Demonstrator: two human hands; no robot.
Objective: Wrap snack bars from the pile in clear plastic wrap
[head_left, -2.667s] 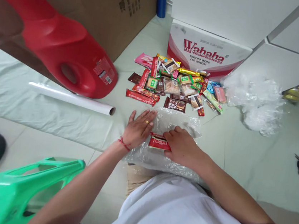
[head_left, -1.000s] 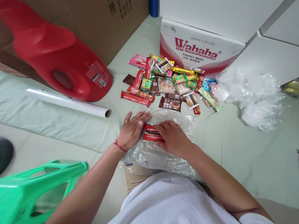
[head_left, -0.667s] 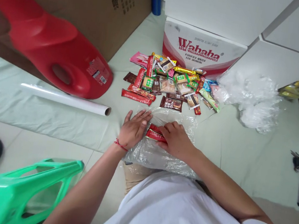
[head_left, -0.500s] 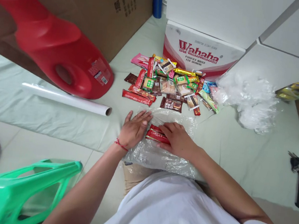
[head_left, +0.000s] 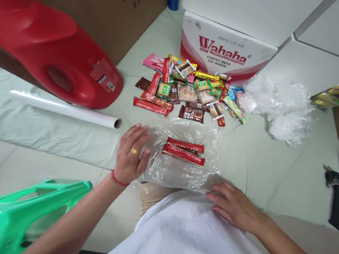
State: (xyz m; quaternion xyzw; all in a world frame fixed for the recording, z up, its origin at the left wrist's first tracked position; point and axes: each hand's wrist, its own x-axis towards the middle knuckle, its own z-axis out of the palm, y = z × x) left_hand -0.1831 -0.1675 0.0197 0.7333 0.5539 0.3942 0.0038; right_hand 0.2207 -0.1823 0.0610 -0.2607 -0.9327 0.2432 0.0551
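Observation:
A clear plastic bag or sheet (head_left: 170, 174) lies flat and crinkled in front of me. Red-wrapped snack bars (head_left: 184, 154) rest side by side on it, with no hand touching them. Raised just beside the plastic's left edge, my left hand (head_left: 131, 153) is open and empty, its fingers extended. My right hand (head_left: 236, 204) is at the near right corner of the plastic, fingers stretched out and apart, the tips at its edge. Beyond the plastic spreads a pile of wrapped snacks (head_left: 191, 114) in several colours.
A crumpled heap of clear plastic bags (head_left: 290, 112) sits right of the snacks, before a Wahaha carton (head_left: 226, 56). To the left are a red jug (head_left: 81, 64) and a white roll (head_left: 67, 109). A green stool (head_left: 3, 210) stands at lower left; keys (head_left: 333, 176) lie far right.
My right hand has let go of the red snack bars and moved right and nearer to me, to the plastic's corner. My left hand has lifted off the plastic and shifted left.

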